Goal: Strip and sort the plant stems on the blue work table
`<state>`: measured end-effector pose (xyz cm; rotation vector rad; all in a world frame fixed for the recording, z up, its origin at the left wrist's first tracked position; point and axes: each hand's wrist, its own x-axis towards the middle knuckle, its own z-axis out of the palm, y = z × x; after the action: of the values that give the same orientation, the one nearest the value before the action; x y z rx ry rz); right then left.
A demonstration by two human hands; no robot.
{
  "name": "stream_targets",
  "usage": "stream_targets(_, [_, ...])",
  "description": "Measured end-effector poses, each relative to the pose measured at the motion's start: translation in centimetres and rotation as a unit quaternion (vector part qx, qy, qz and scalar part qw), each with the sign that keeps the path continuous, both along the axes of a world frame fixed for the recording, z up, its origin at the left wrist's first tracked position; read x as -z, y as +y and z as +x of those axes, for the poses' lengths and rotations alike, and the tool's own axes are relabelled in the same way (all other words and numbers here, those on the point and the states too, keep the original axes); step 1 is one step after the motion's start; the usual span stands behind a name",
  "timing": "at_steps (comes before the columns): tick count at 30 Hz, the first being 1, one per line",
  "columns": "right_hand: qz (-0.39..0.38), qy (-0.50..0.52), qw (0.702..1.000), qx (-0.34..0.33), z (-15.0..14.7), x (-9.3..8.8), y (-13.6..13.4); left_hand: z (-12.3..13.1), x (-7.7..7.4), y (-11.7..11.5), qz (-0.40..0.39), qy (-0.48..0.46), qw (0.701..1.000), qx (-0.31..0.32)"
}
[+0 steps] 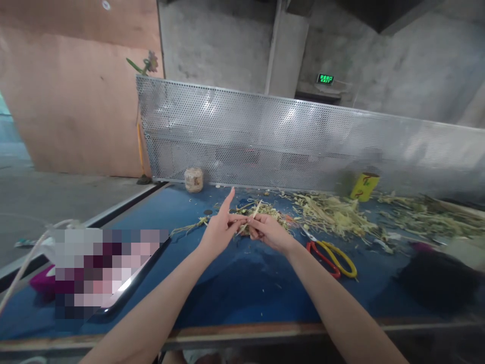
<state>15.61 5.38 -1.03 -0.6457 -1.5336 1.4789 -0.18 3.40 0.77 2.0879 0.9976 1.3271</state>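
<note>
A: Where are we working, using the scissors (329, 255) as reference?

B: We're working just left of them, a bit farther back on the blue table (265, 298).

A: What are we holding?

B: We're pinching a pale strip (258, 206) in the right hand (270, 231), grip narrow, fingertips nearly closed up. The strip is slanting upward, also left of the scissors.

A: Left hand (219, 232)?

B: We're bringing its fingertips up against the right ones, one finger pointing up and away. We can't tell if it's actually gripping the strip.

A: What else are we seeing?

B: A small pile of dry strips (278, 213) is lying under and behind our hands, left of the scissors. A bigger heap (337, 215) is spreading behind and to the right of them. A yellow can (365, 187) is standing in back, right of the scissors, leaning a little. A whitish jar-like thing (194, 180) is sitting far back left of them. A tablet (127, 287) is lying well left of them, screen blurred out.

A: Scissors themselves?

B: Lying flat, red and yellow handles angling toward us.
</note>
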Motion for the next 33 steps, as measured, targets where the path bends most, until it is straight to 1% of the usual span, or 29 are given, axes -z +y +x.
stream_targets(2, [0.01, -0.013, 1.0, -0.005, 0.1, 0.0, 0.0, 0.0, -0.1, 0.0, -0.01, -0.017, 1.0, 0.003])
stream_targets(7, [0.025, -0.055, 0.998, -0.031, 0.4, -0.6, -0.4, 0.3, 0.0, 0.2, -0.055, -0.112, 0.992, 0.026])
stream_targets(10, [0.05, -0.098, 0.994, -0.004, 0.4, -0.8, -0.7, 0.5, 0.3, 0.5, -0.091, -0.135, 0.986, 0.037])
stream_targets(13, [0.063, -0.131, 0.988, 0.044, 0.2, -0.8, -0.6, 0.6, 0.5, 0.9, -0.098, -0.12, 0.988, 0.022])
stream_targets(15, [0.072, -0.128, 0.987, 0.065, 0.2, -0.8, -0.3, 0.6, 0.7, 1.1, -0.09, -0.119, 0.989, 0.012])
stream_targets(19, [0.111, -0.099, 0.983, 0.106, 0.4, -0.9, 0.1, 0.5, 0.8, 1.1, -0.117, -0.106, 0.987, 0.04])
stream_targets(24, [0.16, -0.109, 0.976, 0.101, 0.5, -0.8, -0.1, 0.5, 0.4, 0.8, -0.146, -0.104, 0.983, 0.038])
stream_targets(28, [0.162, -0.103, 0.976, 0.098, 0.4, -0.9, -0.2, 0.5, 0.4, 1.0, -0.2, -0.124, 0.97, 0.054])
stream_targets(33, [0.132, -0.063, 0.985, 0.089, 0.5, -1.3, -0.2, 0.8, 0.4, 0.8, -0.229, -0.151, 0.957, 0.092])
